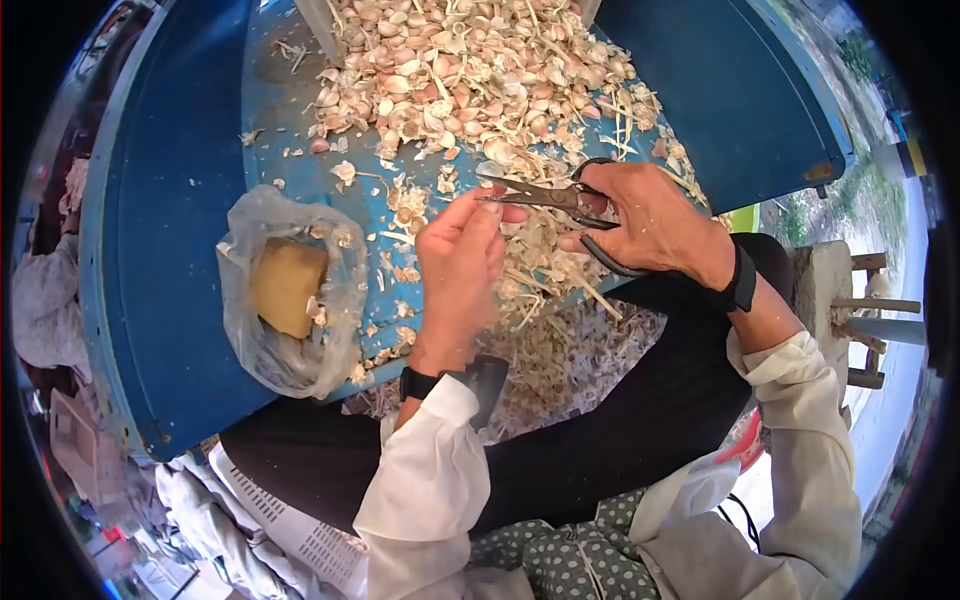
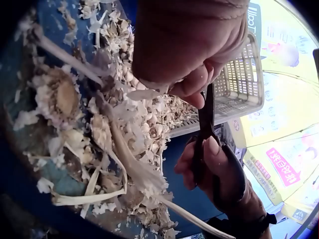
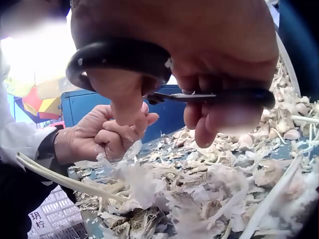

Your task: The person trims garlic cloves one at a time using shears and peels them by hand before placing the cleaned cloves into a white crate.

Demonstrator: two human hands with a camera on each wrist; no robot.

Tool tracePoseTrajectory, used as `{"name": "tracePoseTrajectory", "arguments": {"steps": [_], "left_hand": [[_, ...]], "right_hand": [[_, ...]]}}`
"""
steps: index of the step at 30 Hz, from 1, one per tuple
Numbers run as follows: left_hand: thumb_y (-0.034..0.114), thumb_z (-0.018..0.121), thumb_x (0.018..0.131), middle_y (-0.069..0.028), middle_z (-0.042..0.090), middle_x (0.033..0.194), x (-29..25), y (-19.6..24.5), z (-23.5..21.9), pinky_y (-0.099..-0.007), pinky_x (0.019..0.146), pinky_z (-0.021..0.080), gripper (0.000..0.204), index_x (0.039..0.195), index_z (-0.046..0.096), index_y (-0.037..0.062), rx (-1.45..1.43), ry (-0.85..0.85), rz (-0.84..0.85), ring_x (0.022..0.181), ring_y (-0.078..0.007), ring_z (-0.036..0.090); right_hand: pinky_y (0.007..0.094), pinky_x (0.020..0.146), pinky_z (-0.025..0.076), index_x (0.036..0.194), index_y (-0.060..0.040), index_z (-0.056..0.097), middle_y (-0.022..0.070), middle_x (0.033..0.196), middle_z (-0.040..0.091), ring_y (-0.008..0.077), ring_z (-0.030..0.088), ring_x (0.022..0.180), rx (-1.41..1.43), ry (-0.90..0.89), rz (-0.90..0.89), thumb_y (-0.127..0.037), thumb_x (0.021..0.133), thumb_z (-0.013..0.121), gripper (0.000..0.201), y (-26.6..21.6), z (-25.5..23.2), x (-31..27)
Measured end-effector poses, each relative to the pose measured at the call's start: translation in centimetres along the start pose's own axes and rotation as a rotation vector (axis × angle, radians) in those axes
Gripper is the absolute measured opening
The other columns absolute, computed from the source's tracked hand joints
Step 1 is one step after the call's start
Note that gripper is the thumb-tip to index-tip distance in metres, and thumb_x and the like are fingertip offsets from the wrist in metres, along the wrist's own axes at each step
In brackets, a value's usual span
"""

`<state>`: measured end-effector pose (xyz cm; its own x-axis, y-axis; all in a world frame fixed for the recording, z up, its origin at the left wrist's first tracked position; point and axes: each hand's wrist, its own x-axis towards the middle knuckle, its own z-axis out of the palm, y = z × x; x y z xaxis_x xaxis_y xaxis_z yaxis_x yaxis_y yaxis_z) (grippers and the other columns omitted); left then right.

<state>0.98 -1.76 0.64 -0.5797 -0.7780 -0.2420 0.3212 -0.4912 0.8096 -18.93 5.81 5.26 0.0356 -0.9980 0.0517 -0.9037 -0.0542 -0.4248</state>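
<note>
The right hand (image 1: 655, 220) grips dark-handled scissors (image 1: 545, 194), its fingers through the loops and the blades slightly apart. At the blade tips is the left hand (image 1: 455, 270), with curled fingers and the thumb close to the index finger; whether a small piece lies between its fingertips cannot be told. In the left wrist view a blade (image 2: 207, 112) meets the left hand's fingers. The right wrist view has the left hand (image 3: 107, 134) beyond the scissors' black loop (image 3: 117, 52). Garlic cloves (image 1: 450, 80) lie heaped behind the hands, with dry skins and stalks (image 1: 550, 260) below them.
A clear plastic bag (image 1: 345, 350) with a tan block (image 1: 290, 287) in it stands left on the blue surface (image 1: 180, 200). Blue raised panels flank the heap. A pale plastic basket (image 2: 246, 74) shows in the left wrist view. More peelings (image 1: 560, 360) lie between the person's legs.
</note>
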Motion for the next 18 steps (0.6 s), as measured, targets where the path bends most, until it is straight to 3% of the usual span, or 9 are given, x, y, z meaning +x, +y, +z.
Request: {"name": "tracePoseTrajectory", "arguments": {"steps": [4, 11, 13, 15, 16, 18], "left_hand": [[0.018, 0.057, 0.094, 0.0015, 0.062, 0.078, -0.3, 0.0, -0.3, -0.0162, 0.046, 0.029, 0.025, 0.109, 0.062, -0.002, 0.221, 0.052, 0.062, 0.055, 0.0017, 0.037], [0.019, 0.056, 0.095, 0.0007, 0.064, 0.084, -0.4, -0.6, -1.4, -0.0151, 0.049, 0.03, 0.027, 0.115, 0.061, 0.0006, 0.238, -0.016, 0.12, 0.057, 0.0018, 0.038], [0.016, 0.054, 0.096, -0.0073, 0.063, 0.091, -0.4, -0.7, -1.8, -0.0158, 0.041, 0.026, 0.03, 0.12, 0.055, -0.0012, 0.205, -0.045, 0.099, 0.049, 0.0002, 0.033], [0.017, 0.054, 0.096, -0.0083, 0.062, 0.093, -0.3, -0.9, -1.7, -0.016, 0.041, 0.026, 0.031, 0.12, 0.055, -0.0016, 0.179, -0.073, 0.103, 0.05, -0.0004, 0.035], [0.018, 0.054, 0.096, -0.0092, 0.062, 0.094, -0.3, -0.9, -1.7, -0.0162, 0.041, 0.026, 0.031, 0.119, 0.055, -0.0019, 0.156, -0.101, 0.11, 0.051, -0.0011, 0.036], [0.019, 0.053, 0.096, -0.0093, 0.061, 0.093, -0.3, -0.7, -1.6, -0.0163, 0.041, 0.026, 0.029, 0.115, 0.056, -0.0019, 0.03, -0.095, 0.089, 0.053, -0.0019, 0.038]], "right_hand": [[0.0412, 0.054, 0.046, 0.069, -0.0008, 0.055, 0.0151, 0.057, 0.056, 0.0376, 0.058, 0.056, 0.001, -0.087, 0.055, -0.047, 0.07, 0.076, 0.051, -0.7, -0.8, 0.0], [0.0396, 0.05, 0.044, 0.064, 0.0001, 0.055, 0.0156, 0.051, 0.052, 0.0355, 0.053, 0.049, 0.047, -0.154, -0.003, -0.044, 0.073, 0.075, 0.049, -0.1, 0.3, 0.0], [0.0393, 0.049, 0.042, 0.063, 0.001, 0.054, 0.0161, 0.051, 0.051, 0.0349, 0.05, 0.047, 0.103, -0.193, -0.022, -0.043, 0.074, 0.075, 0.049, 0.0, 0.6, 0.2], [0.0382, 0.05, 0.04, 0.063, 0.0036, 0.052, 0.0172, 0.053, 0.049, 0.0339, 0.046, 0.048, 0.555, -0.355, 0.25, -0.04, 0.075, 0.075, 0.05, -0.2, 1.0, 0.9], [0.0382, 0.05, 0.04, 0.063, 0.0036, 0.052, 0.0172, 0.053, 0.049, 0.0339, 0.046, 0.048, 0.555, -0.356, 0.251, -0.04, 0.075, 0.075, 0.05, -0.2, 1.3, 1.7], [0.0383, 0.053, 0.041, 0.068, 0.0043, 0.053, 0.0185, 0.057, 0.052, 0.0348, 0.049, 0.054, 0.284, 0.037, 0.187, -0.029, 0.075, 0.073, 0.04, 0.2, 1.8, 4.4]]}}
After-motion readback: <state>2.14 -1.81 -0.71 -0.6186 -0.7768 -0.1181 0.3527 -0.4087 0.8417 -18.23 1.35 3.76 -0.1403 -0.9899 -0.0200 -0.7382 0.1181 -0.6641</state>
